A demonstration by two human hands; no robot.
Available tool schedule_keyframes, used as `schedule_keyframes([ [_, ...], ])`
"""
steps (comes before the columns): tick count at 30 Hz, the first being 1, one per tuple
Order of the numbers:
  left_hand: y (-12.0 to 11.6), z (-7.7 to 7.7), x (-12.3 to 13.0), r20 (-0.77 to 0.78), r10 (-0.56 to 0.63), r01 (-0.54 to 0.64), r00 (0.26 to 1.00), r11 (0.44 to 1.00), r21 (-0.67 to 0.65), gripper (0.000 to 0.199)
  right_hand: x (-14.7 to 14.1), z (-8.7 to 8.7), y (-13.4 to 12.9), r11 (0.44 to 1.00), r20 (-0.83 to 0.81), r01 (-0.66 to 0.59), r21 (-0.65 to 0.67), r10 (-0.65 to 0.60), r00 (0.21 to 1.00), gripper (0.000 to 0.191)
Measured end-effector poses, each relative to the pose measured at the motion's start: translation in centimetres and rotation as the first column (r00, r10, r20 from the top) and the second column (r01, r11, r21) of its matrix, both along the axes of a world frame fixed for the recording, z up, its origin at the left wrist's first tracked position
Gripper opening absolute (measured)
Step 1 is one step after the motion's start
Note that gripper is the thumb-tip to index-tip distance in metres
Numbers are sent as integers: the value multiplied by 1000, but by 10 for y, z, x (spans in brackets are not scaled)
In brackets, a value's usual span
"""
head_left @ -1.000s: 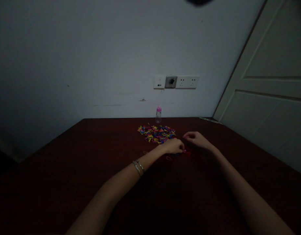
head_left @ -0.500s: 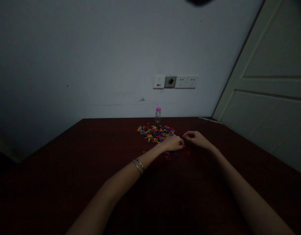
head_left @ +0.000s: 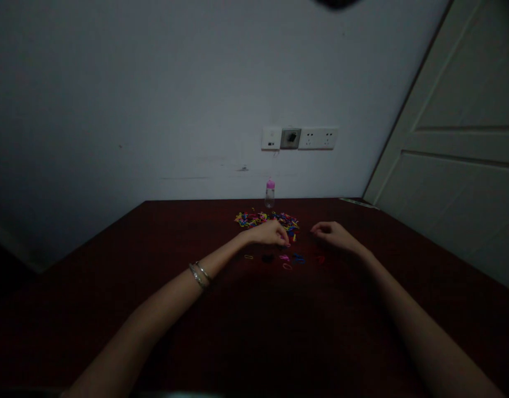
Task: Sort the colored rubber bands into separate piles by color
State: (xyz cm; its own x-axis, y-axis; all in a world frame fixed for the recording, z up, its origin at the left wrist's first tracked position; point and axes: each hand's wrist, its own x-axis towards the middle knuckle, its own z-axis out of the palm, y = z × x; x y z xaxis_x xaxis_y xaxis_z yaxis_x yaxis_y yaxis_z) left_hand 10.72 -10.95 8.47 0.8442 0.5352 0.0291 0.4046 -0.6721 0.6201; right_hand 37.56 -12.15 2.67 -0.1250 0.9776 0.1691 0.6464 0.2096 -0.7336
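A heap of small, brightly coloured rubber bands (head_left: 288, 222) lies on the dark red table, partly hidden behind my left hand (head_left: 267, 232). That hand reaches over the heap's near edge, fingers pinched, with a bit of a pink rubber band showing at the tips. On the right, my right hand (head_left: 332, 232) rests low over the table with its thumb and fingertips together; what they hold, if anything, is too small to make out. Nearer to me lie sorted bands: pink ones (head_left: 284, 257), blue ones (head_left: 298, 258), red ones (head_left: 320, 258), a yellowish one (head_left: 248, 257) and a pale orange loop (head_left: 287, 266).
Behind the heap stands a small clear bottle (head_left: 269, 194) with a pink cap, close to the wall. Wall sockets (head_left: 318, 139) sit above the table. A pale panelled door (head_left: 453, 166) borders the table on the right.
My left hand has moved left from beside my right hand to above the pink bands, uncovering the small groups near me. The right hand has hardly moved.
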Motion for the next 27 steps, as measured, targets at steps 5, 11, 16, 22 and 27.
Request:
schedule_keyframes([
  [5, -8, -12, -7, -78, -32, 26, 996, 996, -84, 17, 0, -2, 0, 1000, 39, -21, 22, 20, 999, 26],
  [11, 0, -15, -8, -4, -3, 2, 1000, 977, -213, 23, -3, -2, -1, 999, 82, -14, 33, 11, 997, 26],
  [16, 32, -27, -28, 227, 281, -224, 932, 943, -246, 23, -19, -2, -4, 995, 176, -61, 77, 46, 983, 29],
  [22, 63, -53, -69, 383, 669, -562, 637, 743, -364, 33, -37, -6, -2, 969, 282, -183, 167, 131, 951, 31],
  [27, 74, -70, -90, 417, 675, -620, 609, 733, -280, 32, -42, -6, 1, 958, 406, -228, 175, 141, 903, 30],
])
